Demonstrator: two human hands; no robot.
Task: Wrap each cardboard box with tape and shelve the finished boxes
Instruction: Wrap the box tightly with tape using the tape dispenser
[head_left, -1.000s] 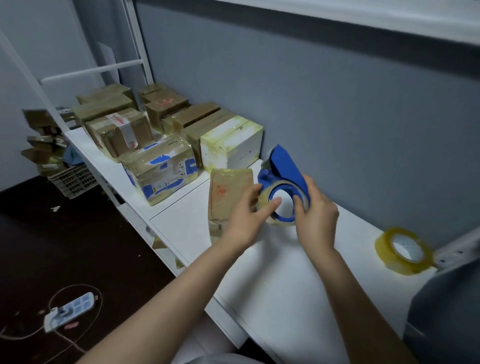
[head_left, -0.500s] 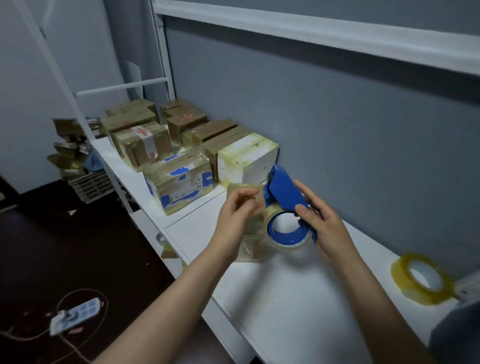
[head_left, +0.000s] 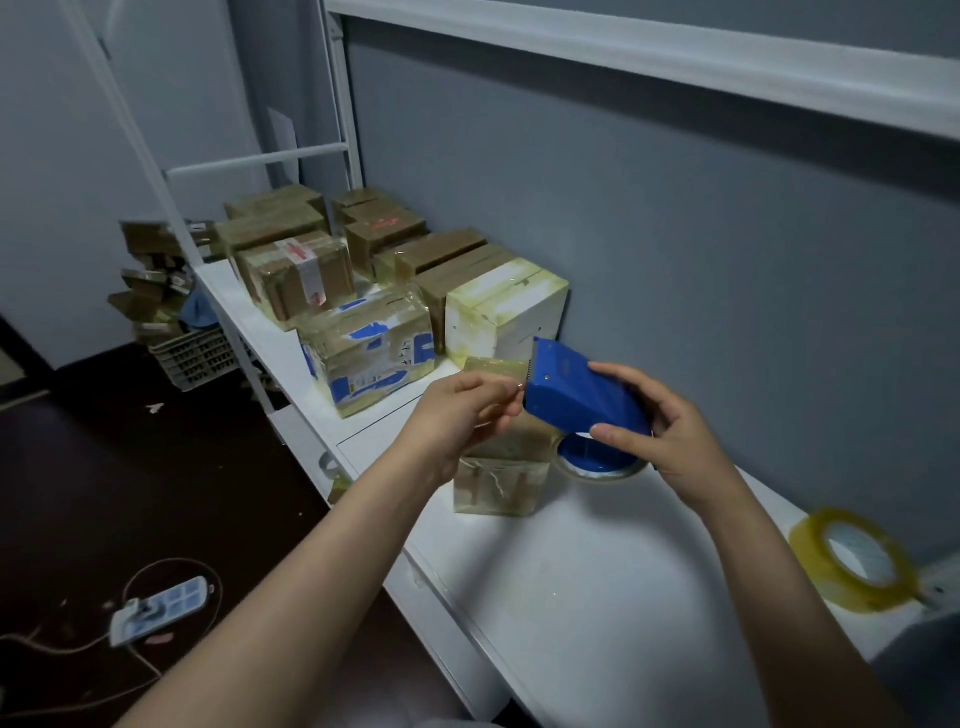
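Note:
A small tape-covered cardboard box (head_left: 500, 483) stands upright on the white shelf (head_left: 587, 582) in front of me. My right hand (head_left: 660, 431) grips the blue tape dispenser (head_left: 576, 392) just above and to the right of the box, its roll (head_left: 597, 465) hanging below. My left hand (head_left: 462, 410) pinches the clear tape end at the dispenser's toothed blade, in front of the box's top. Several wrapped boxes (head_left: 369, 353) stand in rows further left on the shelf.
A spare yellowish tape roll (head_left: 852, 558) lies at the shelf's right end. A white and yellow box (head_left: 506, 312) stands against the grey wall. On the dark floor lie a power strip (head_left: 161, 610) and a crate (head_left: 195, 356) with cardboard scraps.
My right hand has tilted the dispenser so its blade points left toward the box. My left hand has moved from the box top to the blade and pinches the tape end.

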